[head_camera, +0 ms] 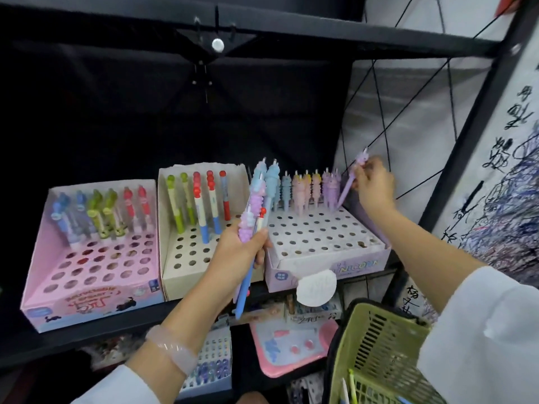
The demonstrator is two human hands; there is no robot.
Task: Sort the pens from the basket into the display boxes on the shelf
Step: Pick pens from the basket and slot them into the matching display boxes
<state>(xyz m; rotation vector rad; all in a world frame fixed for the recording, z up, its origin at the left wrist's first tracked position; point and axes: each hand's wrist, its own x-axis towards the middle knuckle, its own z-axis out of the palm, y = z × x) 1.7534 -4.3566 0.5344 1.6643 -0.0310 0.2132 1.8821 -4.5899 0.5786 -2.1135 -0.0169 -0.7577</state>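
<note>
The right hand (pixel 374 186) pinches a purple pen (pixel 350 182) over the back corner of the purple box (pixel 329 268), whose front reads roughly "UNICORN". The left hand (pixel 236 255) grips a bundle of pens (pixel 256 217); the green basket (pixel 376 345) hangs at lower right

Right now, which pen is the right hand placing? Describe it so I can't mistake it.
Find the rightmost display box on the shelf, white top with holes. At its back right corner, the right hand pinches a lilac pen. Unlike the upright back row, it leans, tip low.
</note>
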